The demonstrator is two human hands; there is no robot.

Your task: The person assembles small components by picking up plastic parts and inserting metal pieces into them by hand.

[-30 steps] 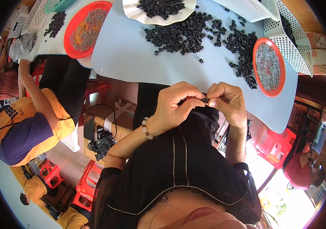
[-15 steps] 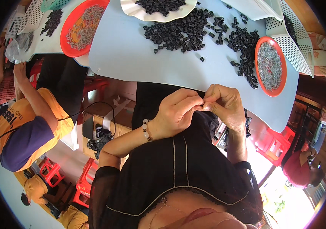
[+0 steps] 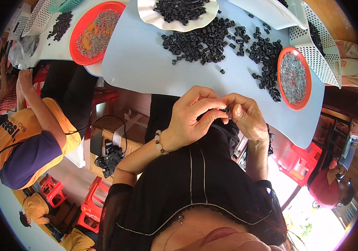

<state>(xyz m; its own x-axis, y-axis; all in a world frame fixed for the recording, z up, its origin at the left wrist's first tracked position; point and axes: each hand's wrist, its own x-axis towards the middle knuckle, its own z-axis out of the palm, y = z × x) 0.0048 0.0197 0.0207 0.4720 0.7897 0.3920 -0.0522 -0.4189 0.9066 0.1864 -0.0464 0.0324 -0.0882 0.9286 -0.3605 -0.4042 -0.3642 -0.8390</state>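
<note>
At the near edge of a pale blue table [image 3: 141, 73], a worker's left hand [image 3: 192, 116] pinches a small black plastic fitting [image 3: 227, 110] between thumb and forefinger; the piece, hidden behind joined fingertips half a second earlier, now shows. The right thumb has lifted, while the right hand [image 3: 249, 118] curls against the left fingertips, its grip on the fitting impossible to tell. Both wrists angle inward. Beyond lies a heap of black fittings [image 3: 200, 45], left of an orange-red dish [image 3: 309, 81].
</note>
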